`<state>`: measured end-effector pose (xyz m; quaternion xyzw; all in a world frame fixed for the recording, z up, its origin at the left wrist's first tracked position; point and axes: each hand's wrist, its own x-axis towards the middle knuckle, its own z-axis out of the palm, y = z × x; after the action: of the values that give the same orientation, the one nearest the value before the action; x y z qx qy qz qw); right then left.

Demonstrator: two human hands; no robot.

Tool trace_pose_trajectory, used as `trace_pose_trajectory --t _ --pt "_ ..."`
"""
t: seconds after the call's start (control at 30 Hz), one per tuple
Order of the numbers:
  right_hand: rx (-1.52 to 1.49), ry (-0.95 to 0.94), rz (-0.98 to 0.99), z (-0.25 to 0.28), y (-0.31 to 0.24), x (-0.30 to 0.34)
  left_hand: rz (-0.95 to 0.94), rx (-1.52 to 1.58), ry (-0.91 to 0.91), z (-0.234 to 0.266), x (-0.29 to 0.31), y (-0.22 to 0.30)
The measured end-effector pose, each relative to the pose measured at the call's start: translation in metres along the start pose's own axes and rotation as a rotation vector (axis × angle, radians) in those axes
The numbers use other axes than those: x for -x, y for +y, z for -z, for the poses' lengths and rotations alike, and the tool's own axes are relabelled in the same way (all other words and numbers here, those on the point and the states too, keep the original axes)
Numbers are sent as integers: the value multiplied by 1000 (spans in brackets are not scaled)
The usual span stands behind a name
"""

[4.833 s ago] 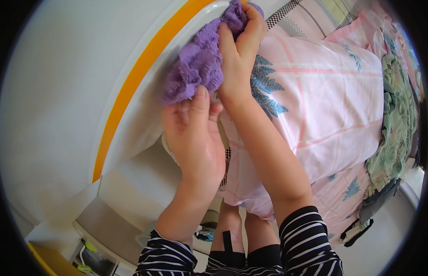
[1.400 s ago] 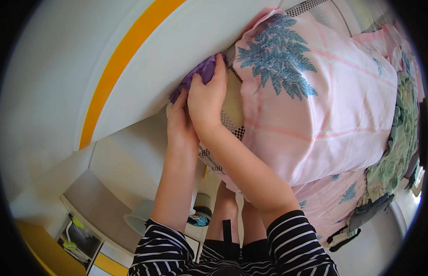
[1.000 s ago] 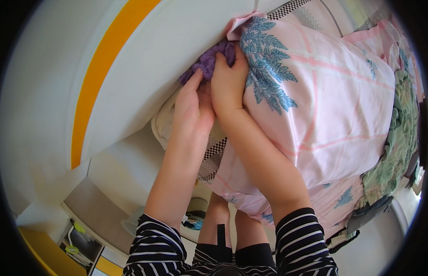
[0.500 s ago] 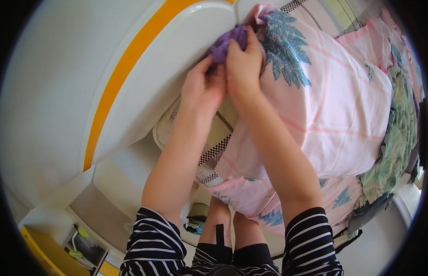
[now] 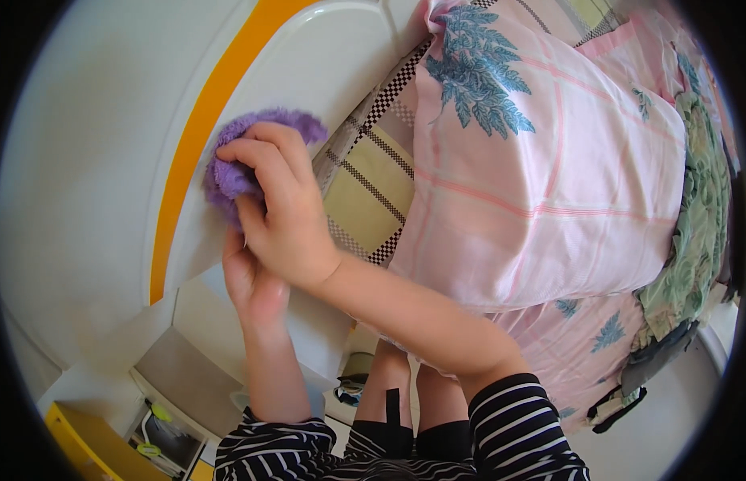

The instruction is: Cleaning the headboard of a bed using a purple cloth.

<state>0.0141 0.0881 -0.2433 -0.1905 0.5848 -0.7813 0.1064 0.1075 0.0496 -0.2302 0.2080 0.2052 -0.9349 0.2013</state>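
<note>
A fluffy purple cloth (image 5: 229,180) is bunched up against the white headboard panel (image 5: 325,60), beside its curved orange stripe (image 5: 198,132). My right hand (image 5: 289,200) lies over the cloth with bent fingers gripping it. Just below, my left hand (image 5: 259,284) is at the cloth's lower edge, curled up close under the right one. Some of the left fingers are hidden behind the right hand and the cloth.
To the right, a pink quilt (image 5: 541,200) with blue-green leaves covers a checked yellow mattress (image 5: 373,192). Crumpled green fabric (image 5: 693,216) hangs at the far right. An open compartment (image 5: 169,437) with a yellow front (image 5: 100,441) is at lower left.
Both hands have moved left and down with the purple cloth, from the gap beside the quilt onto the panel near the orange stripe. My right forearm now crosses leftward.
</note>
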Motion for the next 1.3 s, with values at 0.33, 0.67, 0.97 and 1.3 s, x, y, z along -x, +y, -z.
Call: trace_pose_trajectory --t 0.33,0.67,0.97,1.3 --pt "217 258 367 52 30 -91 -58 -521 119 -10 -106 -32" --pt "157 225 -15 72 31 -94 -190 -546 185 6 -141 -58" --pt "64 373 -269 95 99 -83 -288 -407 315 47 -162 -62" --pt "156 376 -437 52 99 -34 -141 -309 329 103 -136 15"
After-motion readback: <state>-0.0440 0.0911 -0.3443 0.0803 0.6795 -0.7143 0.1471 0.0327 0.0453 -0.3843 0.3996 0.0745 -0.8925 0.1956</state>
